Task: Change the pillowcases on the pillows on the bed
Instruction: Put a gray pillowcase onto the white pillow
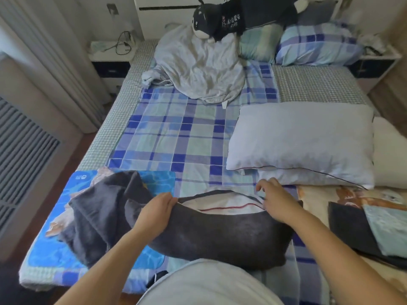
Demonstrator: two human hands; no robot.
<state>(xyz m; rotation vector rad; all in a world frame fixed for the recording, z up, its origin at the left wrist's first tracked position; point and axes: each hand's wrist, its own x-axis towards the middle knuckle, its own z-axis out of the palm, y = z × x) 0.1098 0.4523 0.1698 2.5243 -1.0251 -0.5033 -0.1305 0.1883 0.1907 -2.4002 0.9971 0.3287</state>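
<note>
A white pillow with red piping [229, 205] lies at the near edge of the bed, most of it inside a dark grey pillowcase [222, 236]. My left hand [157, 213] grips the left side of the pillowcase's open mouth. My right hand [275, 200] pinches the right side of that opening, fingers curled at the edge. A second dark grey pillowcase [97, 208] lies crumpled to the left. A bare white pillow [301, 139] rests further up on the right. Two cased pillows, one blue plaid [317, 45], lean at the headboard.
A crumpled grey blanket [198, 64] and a black plush toy [222, 18] sit near the headboard. Folded dark and light-blue cloths [370, 230] lie at the near right. A nightstand with a cable [112, 53] stands left of the bed, and a radiator [22, 150] lines the left wall.
</note>
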